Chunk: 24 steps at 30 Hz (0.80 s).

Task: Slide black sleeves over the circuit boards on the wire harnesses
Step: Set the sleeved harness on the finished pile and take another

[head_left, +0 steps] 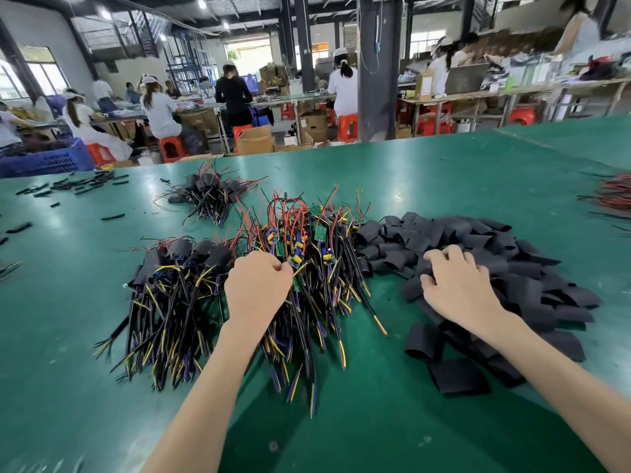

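Observation:
A heap of wire harnesses with bare green circuit boards (309, 244) lies in the middle of the green table (375, 421). My left hand (257, 288) reaches into its near side, fingers curled round a harness close to a small green board. To the right spreads a pile of flat black sleeves (532, 288). My right hand (457, 285) lies on that pile with fingers curled into the sleeves. Left of my left hand sits a bundle of harnesses with black sleeves over their boards (181, 268).
A second sleeved bundle (210, 192) lies farther back. Loose black tube pieces (85, 184) are scattered at the far left. Red wires (614, 194) poke in at the right edge. A blue crate (44, 160) and seated workers are beyond the table.

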### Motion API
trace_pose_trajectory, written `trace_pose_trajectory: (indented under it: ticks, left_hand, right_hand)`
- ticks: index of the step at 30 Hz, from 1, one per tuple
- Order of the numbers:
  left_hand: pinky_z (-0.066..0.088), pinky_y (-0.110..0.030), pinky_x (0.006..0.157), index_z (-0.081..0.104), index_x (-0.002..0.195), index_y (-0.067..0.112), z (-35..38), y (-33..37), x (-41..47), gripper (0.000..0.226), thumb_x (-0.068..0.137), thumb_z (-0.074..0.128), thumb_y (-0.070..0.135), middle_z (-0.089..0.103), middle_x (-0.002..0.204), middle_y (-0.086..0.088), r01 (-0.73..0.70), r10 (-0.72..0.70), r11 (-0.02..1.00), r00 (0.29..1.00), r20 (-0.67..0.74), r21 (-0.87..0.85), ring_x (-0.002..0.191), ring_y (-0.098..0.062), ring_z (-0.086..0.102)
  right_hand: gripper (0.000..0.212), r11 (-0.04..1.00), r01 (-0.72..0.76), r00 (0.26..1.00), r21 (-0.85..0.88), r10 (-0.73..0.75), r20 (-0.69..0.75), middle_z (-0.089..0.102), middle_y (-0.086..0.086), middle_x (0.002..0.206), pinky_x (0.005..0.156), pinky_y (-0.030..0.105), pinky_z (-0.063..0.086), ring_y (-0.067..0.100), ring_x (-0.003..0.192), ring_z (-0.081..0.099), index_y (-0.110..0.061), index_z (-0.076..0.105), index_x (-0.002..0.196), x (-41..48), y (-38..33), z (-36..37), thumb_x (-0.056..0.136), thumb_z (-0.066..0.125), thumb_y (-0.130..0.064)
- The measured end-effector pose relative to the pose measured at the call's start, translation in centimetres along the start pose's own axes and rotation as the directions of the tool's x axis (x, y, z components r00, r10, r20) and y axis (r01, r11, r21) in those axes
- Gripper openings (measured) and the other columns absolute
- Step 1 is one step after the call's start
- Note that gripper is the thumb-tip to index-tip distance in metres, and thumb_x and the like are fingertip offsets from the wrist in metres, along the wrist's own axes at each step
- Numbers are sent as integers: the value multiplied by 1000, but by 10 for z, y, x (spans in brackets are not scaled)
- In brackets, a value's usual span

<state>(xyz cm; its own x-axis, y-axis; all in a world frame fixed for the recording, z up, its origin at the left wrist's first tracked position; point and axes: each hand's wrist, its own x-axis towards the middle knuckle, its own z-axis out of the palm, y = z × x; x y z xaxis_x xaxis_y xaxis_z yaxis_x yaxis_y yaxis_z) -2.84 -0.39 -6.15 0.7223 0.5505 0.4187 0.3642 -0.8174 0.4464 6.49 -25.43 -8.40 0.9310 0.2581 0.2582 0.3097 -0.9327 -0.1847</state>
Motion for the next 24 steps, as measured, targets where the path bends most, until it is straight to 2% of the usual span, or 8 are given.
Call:
trace_pose_trajectory:
  ticks: [3, 5, 7, 9, 12, 15, 18, 24]
  left_hand:
    - [31, -23, 46, 46, 54, 9, -1, 1, 3, 37, 87, 56, 25, 47, 50, -7, 25, -27, 996, 999, -23, -85, 47, -21, 36]
    - [40, -25, 55, 61, 67, 12, -1, 4, 3, 35, 88, 56, 39, 63, 62, -3, 48, -43, 993, 998, 46, -108, 59, -21, 53]
    - [47, -26, 63, 64, 74, 18, 2, 6, -1, 36, 84, 61, 52, 65, 69, 2, 24, -18, 998, 996, 91, -58, 69, -18, 60]
    - [51, -28, 66, 62, 79, 18, 6, 7, -4, 30, 83, 65, 47, 65, 72, 2, -8, 10, 1000, 994, 104, -22, 73, -18, 62]
    - [46, -28, 62, 59, 89, 17, 9, 6, -4, 22, 85, 63, 39, 65, 79, 1, -22, 21, 1000, 997, 75, 17, 78, -20, 60]
    - [38, -27, 53, 47, 101, 15, 10, 8, -6, 35, 85, 61, 43, 60, 73, 0, -96, 94, 981, 995, 17, 167, 66, -22, 56]
    - [33, -25, 49, 42, 97, 17, 15, 12, -10, 34, 86, 58, 45, 54, 68, 3, -171, 169, 958, 985, 31, 230, 60, -19, 53]
    - [36, -27, 59, 60, 94, 15, 23, 18, -6, 13, 90, 53, 26, 60, 92, 0, -196, 194, 951, 980, 32, 238, 94, -19, 54]
  right_hand:
    - [34, 1000, 3, 1000, 24, -4, 28, 44, 8, 123, 95, 43, 35, 30, 115, 42, -16, 47, 125, 0, -1, 0, 93, 47, -27]
    - [33, 999, 4, 999, 34, -5, 33, 44, 9, 122, 94, 42, 35, 30, 114, 42, -16, 47, 124, 0, -1, 1, 93, 47, -28]
    - [33, 999, 8, 999, 41, -10, 41, 44, 9, 122, 94, 42, 35, 30, 114, 42, -16, 48, 123, 0, -2, 1, 93, 48, -29]
    - [36, 999, 21, 998, 40, -23, 53, 44, 9, 123, 94, 42, 35, 30, 115, 41, -16, 47, 125, 0, -3, 1, 93, 49, -31]
    - [38, 999, 39, 996, 37, -42, 73, 43, 8, 124, 95, 42, 35, 29, 116, 41, -17, 46, 127, -1, -3, 2, 93, 49, -33]
    - [38, 999, 49, 996, 24, -50, 70, 43, 8, 123, 94, 41, 36, 28, 115, 41, -17, 45, 126, -1, -3, 3, 92, 49, -34]
    - [38, 998, 57, 996, 6, -57, 63, 43, 8, 122, 92, 40, 37, 28, 114, 42, -17, 45, 126, -1, -3, 4, 92, 49, -35]
    - [39, 998, 58, 997, -12, -58, 48, 44, 8, 121, 90, 39, 37, 28, 112, 42, -17, 45, 125, -1, -3, 6, 92, 49, -36]
